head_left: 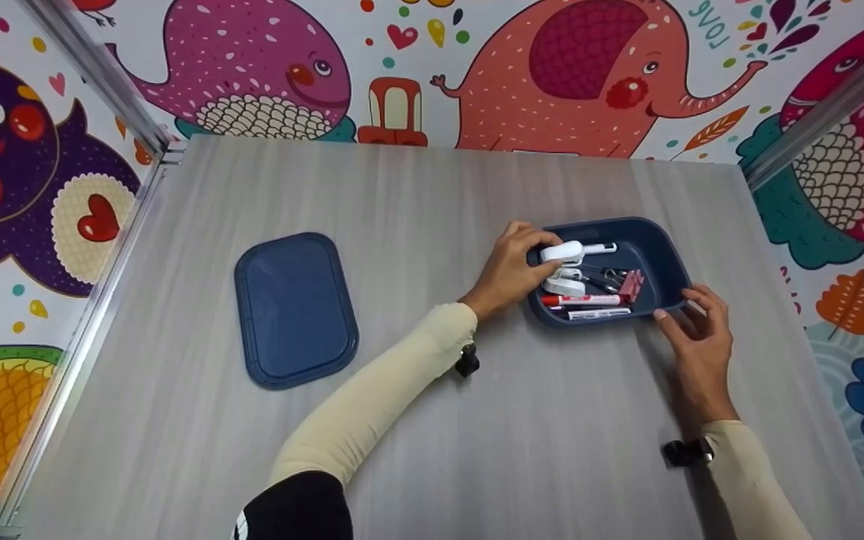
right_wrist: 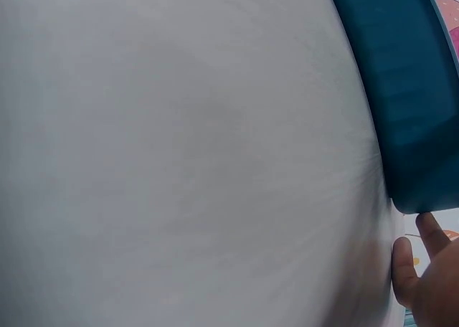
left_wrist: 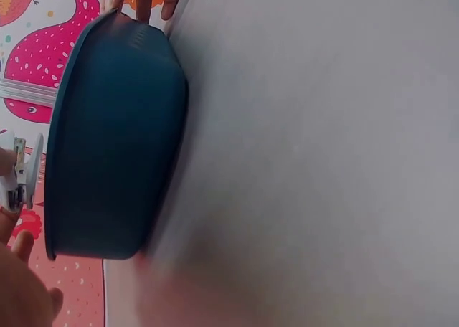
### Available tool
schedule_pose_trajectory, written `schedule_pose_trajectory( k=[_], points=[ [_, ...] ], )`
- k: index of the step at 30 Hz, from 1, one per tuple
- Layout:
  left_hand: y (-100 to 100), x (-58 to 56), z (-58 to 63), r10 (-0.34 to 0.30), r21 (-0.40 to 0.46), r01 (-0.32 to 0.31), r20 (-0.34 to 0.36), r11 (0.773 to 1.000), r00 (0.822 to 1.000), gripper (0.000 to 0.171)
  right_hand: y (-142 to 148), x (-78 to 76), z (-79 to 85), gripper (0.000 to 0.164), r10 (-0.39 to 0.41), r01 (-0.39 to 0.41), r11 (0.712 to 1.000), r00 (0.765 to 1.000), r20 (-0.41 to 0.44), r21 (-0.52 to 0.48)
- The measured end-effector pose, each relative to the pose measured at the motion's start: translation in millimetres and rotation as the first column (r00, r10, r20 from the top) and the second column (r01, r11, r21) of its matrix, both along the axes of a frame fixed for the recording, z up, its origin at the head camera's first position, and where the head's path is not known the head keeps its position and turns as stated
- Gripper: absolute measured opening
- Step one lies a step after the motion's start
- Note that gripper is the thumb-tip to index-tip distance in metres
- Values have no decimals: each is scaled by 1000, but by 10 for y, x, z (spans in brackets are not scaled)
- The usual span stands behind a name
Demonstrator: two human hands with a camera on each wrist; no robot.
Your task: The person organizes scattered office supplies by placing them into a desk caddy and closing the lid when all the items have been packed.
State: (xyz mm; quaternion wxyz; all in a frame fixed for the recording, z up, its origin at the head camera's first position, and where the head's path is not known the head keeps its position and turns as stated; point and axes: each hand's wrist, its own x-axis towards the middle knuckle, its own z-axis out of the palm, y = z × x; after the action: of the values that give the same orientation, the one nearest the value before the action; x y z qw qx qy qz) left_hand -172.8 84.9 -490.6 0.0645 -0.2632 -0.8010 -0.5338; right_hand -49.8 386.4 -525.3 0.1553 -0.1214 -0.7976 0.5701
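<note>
A white stapler point(head_left: 563, 253) is gripped between the thumb and fingers of my left hand point(head_left: 511, 271), over the left end of a dark blue plastic box point(head_left: 664, 262). In the left wrist view the stapler point(left_wrist: 21, 173) shows its metal parts beside the box rim. My right hand point(head_left: 702, 349) holds the box's near right corner, thumb on the front side and fingers round the right side. Inside the box lie a red marker point(head_left: 586, 300), a white marker point(head_left: 598, 313), a white roll-shaped item point(head_left: 565, 285), pink clips point(head_left: 631, 286) and some dark metal pieces point(head_left: 608, 277).
A dark blue lid point(head_left: 297, 309) lies flat on the left of the grey wood-grain table point(head_left: 432, 210). Walls with cartoon animals point(head_left: 567, 75) stand along the back and sides, with metal frame posts point(head_left: 826, 116) at the corners.
</note>
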Motion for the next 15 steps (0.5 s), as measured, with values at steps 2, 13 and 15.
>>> schedule_pose_trajectory(
  k=[2, 13, 15],
  points=[
    [35, 3, 3, -2, 1, 2, 7, 1000, 1000, 25, 0, 0, -4, 56, -1, 1, 1000, 1000, 2, 1],
    [212, 23, 37, -14, -7, 14, 12, 1000, 1000, 24, -11, 2, 6, 56, -7, 7, 1000, 1000, 13, -8],
    [235, 24, 47, -22, -6, 22, 7, 1000, 1000, 25, -10, 1, 8, 56, -6, 6, 1000, 1000, 13, 0]
  ],
)
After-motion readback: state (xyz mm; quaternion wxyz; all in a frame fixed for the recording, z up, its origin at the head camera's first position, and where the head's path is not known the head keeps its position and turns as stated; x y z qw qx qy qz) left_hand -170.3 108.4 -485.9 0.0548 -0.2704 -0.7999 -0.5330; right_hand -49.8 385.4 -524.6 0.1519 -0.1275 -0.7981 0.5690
